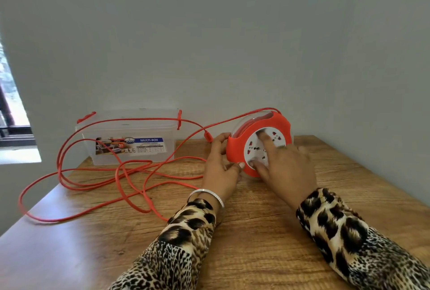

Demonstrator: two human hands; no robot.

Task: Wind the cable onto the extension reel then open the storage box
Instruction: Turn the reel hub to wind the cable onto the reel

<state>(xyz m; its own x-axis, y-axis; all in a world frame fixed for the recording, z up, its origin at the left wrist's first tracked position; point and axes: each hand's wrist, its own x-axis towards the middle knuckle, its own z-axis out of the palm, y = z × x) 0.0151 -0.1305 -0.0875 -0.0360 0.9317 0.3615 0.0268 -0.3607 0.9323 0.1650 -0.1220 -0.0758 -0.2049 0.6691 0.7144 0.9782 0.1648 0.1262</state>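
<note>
A round red extension reel (278, 124) with a white socket face stands tilted on its edge on the wooden table (256, 231). My left hand (220, 166) grips its left rim, thumb at the lower edge. On the white face, my right hand (282, 166) presses with spread fingers. The red cable (100, 173) leaves the reel's top and lies in loose loops across the table's left half, some hanging past the edge. A clear storage box (130, 137) with red latches and its lid on stands at the back left by the wall.
A grey wall runs behind and to the right of the table. A window opening shows at the far left. Cable loops drape in front of the box.
</note>
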